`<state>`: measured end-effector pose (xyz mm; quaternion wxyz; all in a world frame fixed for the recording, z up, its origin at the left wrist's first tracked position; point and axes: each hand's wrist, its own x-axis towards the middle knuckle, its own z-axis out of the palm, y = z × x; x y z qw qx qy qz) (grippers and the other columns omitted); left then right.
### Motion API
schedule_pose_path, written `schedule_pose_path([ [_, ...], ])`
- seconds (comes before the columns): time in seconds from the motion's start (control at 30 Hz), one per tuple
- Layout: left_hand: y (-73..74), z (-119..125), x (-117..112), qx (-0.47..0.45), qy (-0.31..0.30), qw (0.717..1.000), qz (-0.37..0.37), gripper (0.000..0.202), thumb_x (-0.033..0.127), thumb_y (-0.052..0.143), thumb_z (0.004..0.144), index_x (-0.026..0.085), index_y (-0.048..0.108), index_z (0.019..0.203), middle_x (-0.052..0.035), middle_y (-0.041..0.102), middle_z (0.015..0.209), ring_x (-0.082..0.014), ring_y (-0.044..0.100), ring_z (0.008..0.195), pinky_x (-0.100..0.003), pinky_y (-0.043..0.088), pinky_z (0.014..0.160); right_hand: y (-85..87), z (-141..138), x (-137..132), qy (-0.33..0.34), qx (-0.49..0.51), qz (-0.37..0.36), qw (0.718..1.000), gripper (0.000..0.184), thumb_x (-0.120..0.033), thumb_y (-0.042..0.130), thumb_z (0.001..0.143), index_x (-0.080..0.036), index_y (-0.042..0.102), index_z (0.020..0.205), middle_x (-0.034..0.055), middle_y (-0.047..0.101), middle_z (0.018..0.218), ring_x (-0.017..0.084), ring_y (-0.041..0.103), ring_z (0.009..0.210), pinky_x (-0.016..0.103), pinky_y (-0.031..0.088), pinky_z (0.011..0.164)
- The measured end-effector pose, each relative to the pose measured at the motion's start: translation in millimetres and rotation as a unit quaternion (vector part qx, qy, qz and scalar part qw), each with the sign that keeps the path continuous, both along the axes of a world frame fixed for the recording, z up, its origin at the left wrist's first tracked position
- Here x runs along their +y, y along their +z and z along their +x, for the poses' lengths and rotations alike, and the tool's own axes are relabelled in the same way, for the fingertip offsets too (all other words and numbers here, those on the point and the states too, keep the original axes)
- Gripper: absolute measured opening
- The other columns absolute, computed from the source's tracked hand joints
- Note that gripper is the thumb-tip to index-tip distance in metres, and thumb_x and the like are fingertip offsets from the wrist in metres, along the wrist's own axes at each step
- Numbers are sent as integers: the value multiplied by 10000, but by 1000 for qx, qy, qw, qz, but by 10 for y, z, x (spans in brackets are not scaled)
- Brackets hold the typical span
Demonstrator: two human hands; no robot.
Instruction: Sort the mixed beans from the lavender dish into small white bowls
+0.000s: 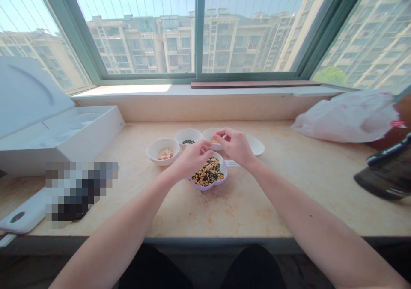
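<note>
Our left hand (pixel 192 160) curls over the purple dish of mixed beans (pixel 205 187), our right hand (pixel 233 147) pinches at a white bowl (pixel 207 132), any grip unclear; one bump could spill beans.

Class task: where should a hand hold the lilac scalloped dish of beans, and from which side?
Probably pinch the lilac scalloped dish by its near rim, from the person's side: the raised lobed lip gives an edge, and the left hand and right hand crowd the far side.
</note>
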<state>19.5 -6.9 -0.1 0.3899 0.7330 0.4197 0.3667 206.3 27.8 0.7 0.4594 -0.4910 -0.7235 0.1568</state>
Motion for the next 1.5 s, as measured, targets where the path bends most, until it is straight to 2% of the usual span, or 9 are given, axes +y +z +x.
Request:
schedule_pose_path([
  [0.07, -1, -27, -20, 165, -63, 978, 112, 157, 255, 656, 909, 191, 699, 1046, -68, 689, 1036, -229, 628, 1000, -360, 478, 904, -1, 57, 84, -31, -23, 8, 999, 152, -320, 681, 894, -199, 772, 879, 49, 781, 878, 170, 619, 676, 308, 501, 699],
  [0.13, -10, -45, -31, 270, -126, 941, 162, 171, 280, 691, 890, 192, 713, 1035, -84, 686, 1119, -265, 622, 1071, -381, 472, 940, -5, 104, 156, -53, -49, 6, 997, 129, -283, 683, 893, -195, 777, 887, 55, 787, 896, 176, 631, 696, 317, 511, 731],
  [0.27, -49, -24, -24, 343, -169, 905, 185, 125, 292, 739, 858, 191, 728, 931, -78, 682, 1076, -248, 640, 968, -341, 485, 837, -34, 158, 246, -69, -102, -9, 992, 139, -217, 663, 898, -192, 792, 942, 71, 799, 979, 196, 671, 777, 339, 525, 801],
  [0.37, -76, 15, -15, 332, -168, 909, 189, 48, 239, 718, 870, 199, 743, 865, -57, 682, 985, -222, 639, 897, -316, 468, 783, -59, 181, 272, -67, -123, -19, 990, 203, -151, 620, 902, -190, 797, 993, 77, 798, 1050, 203, 690, 846, 352, 522, 877],
  [0.53, -92, 52, -8, 334, -159, 913, 173, 122, 182, 667, 903, 203, 786, 883, -42, 729, 913, -213, 656, 842, -309, 443, 720, -49, 214, 257, -78, -127, -18, 989, 273, -104, 565, 916, -185, 793, 1042, 85, 786, 1079, 199, 693, 886, 338, 513, 902],
  [0.87, -87, 34, 3, 335, -156, 902, 224, 154, 250, 683, 945, 246, 829, 896, -33, 742, 987, -203, 665, 935, -333, 456, 894, -37, 259, 223, -95, -110, 2, 989, 185, -190, 628, 916, -182, 782, 1018, 71, 782, 1040, 187, 667, 760, 346, 517, 823],
  [1.1, 8, -72, -1, 280, -132, 915, 257, 119, 210, 689, 938, 210, 796, 886, -40, 751, 1044, -192, 677, 944, -326, 469, 865, -17, 234, 170, -90, -108, 2, 990, 145, -189, 651, 911, -183, 780, 977, 69, 784, 1036, 175, 655, 725, 345, 516, 813],
  [1.33, 89, -145, -29, 196, -47, 919, 340, 82, 203, 711, 922, 208, 767, 863, -26, 740, 926, -169, 675, 868, -285, 488, 777, 20, 145, 53, -40, -101, -25, 994, 127, -237, 672, 901, -197, 789, 934, 55, 791, 948, 171, 639, 686, 332, 505, 766],
  [1.5, 102, -165, -17, 152, 0, 891, 428, 114, 228, 706, 934, 191, 735, 830, -24, 722, 853, -150, 651, 800, -268, 486, 746, 65, 58, -67, 94, -30, -93, 991, 168, -290, 656, 874, -185, 784, 899, 43, 758, 850, 158, 613, 678, 315, 471, 699],
])
